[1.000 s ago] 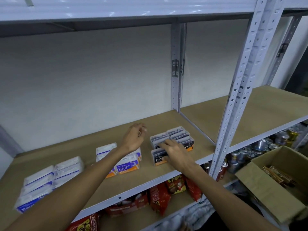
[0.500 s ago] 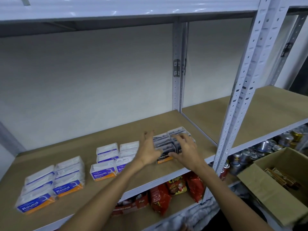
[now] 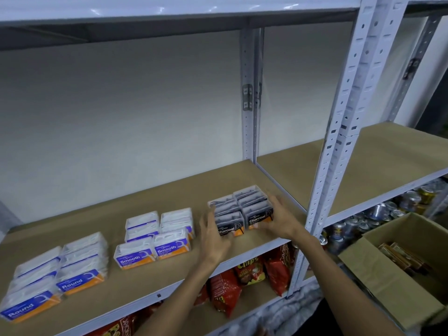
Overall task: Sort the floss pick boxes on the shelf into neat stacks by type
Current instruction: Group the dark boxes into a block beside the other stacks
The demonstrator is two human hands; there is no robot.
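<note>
Three groups of floss pick boxes sit on the brown shelf board (image 3: 169, 195). Dark Charcoal boxes (image 3: 244, 202) stand in two rows at the right. White and blue Smooth boxes (image 3: 155, 238) are in the middle, and Round boxes (image 3: 60, 270) are at the left. My left hand (image 3: 213, 238) lies flat against the left side of the Charcoal group, fingers spread. On the right side of that group rests my right hand (image 3: 281, 219), fingers also apart. Neither hand lifts a box.
A white perforated steel upright (image 3: 339, 141) rises just right of the Charcoal boxes. Red chip bags (image 3: 249, 272) fill the shelf below. Drink cans (image 3: 378, 212) sit lower right, next to an open cardboard box (image 3: 400, 294). Another shelf board (image 3: 363, 161) extends right.
My left hand left the Smooth boxes and moved right to the Charcoal group. My right hand came off the top of the front Charcoal box and went to the group's right side.
</note>
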